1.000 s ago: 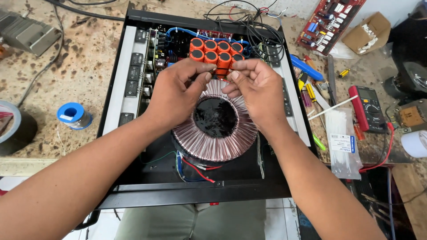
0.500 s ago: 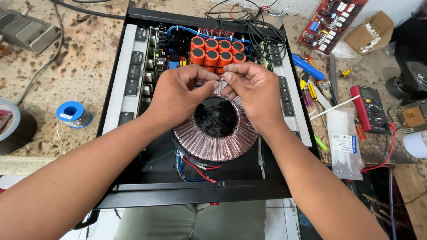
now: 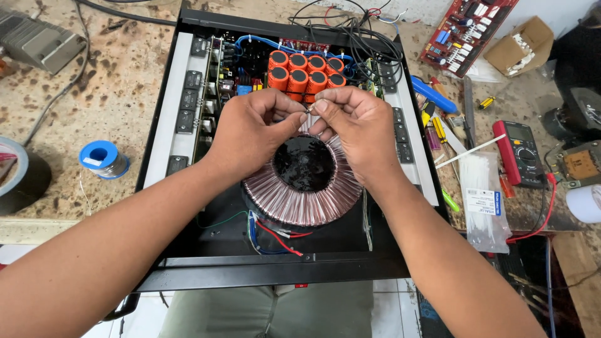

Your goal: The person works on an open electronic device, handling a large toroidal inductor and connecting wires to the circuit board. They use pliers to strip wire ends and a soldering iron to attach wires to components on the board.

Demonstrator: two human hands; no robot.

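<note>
I look down into an open black amplifier chassis (image 3: 181, 150) that lies on a stained workbench (image 3: 75, 106). In the middle of the chassis sits a big toroidal transformer (image 3: 300, 194) with copper-coloured winding and a dark shiny core. My left hand (image 3: 250, 134) and my right hand (image 3: 354, 128) meet just above the transformer's 12 o'clock edge; the fingertips of both hands are pressed together in a pinch on a small metallic piece (image 3: 309, 107), probably a wire end, but it is too small for me to tell exactly. The other fingers of both hands are curled in, not spread. Directly at 12 o'clock from the hands stands a cluster of orange capacitors (image 3: 305, 69), near but not touching the fingers. At 6 o'clock from the transformer, red and blue wires (image 3: 275, 235) lie on the chassis floor. Outside the chassis, at 9 o'clock, I see a blue spool of solder (image 3: 103, 159), and further at 9 o'clock a roll of tape (image 3: 19, 178) at the frame edge. At 3 o'clock lie a bag of white cable ties (image 3: 481, 194) and a red multimeter (image 3: 519, 153); at 1 o'clock rests a red circuit board (image 3: 466, 28) beside a small cardboard box (image 3: 519, 45).
</note>
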